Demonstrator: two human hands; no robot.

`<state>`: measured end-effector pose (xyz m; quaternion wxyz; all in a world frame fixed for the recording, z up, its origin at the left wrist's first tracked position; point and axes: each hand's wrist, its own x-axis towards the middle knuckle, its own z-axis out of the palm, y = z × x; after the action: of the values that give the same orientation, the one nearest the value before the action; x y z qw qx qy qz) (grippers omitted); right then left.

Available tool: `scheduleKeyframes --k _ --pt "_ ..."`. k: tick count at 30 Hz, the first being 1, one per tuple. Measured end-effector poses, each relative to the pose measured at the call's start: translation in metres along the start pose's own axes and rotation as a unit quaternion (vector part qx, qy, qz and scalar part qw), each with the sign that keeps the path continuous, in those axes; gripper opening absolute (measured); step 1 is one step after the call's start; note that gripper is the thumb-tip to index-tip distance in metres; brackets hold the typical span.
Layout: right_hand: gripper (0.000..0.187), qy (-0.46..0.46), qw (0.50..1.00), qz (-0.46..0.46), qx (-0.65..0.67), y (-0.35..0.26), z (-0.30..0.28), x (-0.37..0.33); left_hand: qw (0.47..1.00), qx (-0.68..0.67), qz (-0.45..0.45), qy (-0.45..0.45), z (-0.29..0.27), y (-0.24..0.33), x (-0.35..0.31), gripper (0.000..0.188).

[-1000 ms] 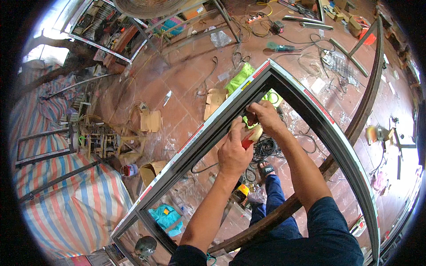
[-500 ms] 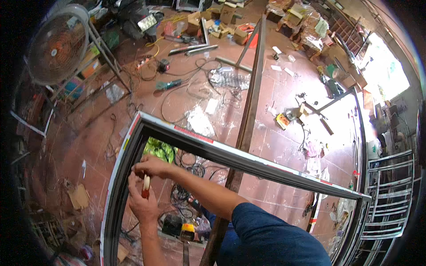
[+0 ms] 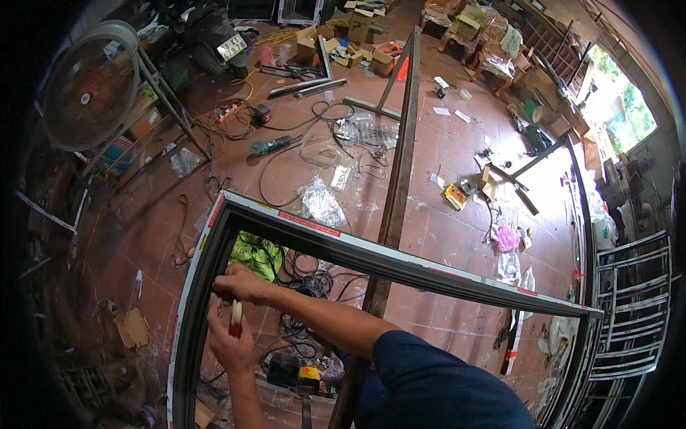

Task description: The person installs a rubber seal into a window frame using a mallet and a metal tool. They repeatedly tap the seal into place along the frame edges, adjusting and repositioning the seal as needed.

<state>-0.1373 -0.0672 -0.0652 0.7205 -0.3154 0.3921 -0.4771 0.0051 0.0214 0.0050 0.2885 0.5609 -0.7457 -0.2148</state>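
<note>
A large dark window or door frame (image 3: 314, 229), with white and red protective film along its faces, spreads out below me. My left hand (image 3: 232, 343) is at the inner side of its left bar, closed around a small cream roll (image 3: 236, 314) with a reddish lower part; its exact kind is unclear. Just above it, my right hand (image 3: 246, 284) reaches across from the right. Its fingers are bent together against the inside of the frame near the upper left corner. Whatever lies between those fingertips is hidden.
A long brown metal beam (image 3: 401, 171) runs beneath the frame. Black cables (image 3: 304, 279) and a yellow-and-black tool (image 3: 309, 375) lie under the opening. Beyond are an angle grinder (image 3: 271, 145), plastic wrap and boxes on tiles. A big fan (image 3: 89, 89) stands far left; ladder-like frames (image 3: 632, 300) lean right.
The view has shifted slightly, so the frame sits a little lower. Both hands stay at the same corner, with only small finger movement; the left still holds the roll.
</note>
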Motion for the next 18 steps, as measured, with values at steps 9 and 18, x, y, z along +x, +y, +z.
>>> scheduleKeyframes --k 9,18 --pt "0.03 -0.044 0.991 -0.076 -0.099 0.009 -0.002 0.001 1.0 -0.018 -0.023 -0.01 0.0 -0.009 -0.002 0.073" --pt "0.029 -0.061 0.996 0.033 -0.051 0.003 0.014 -0.007 0.999 0.043 -0.01 -0.028 -0.012 -0.016 -0.01 0.073"
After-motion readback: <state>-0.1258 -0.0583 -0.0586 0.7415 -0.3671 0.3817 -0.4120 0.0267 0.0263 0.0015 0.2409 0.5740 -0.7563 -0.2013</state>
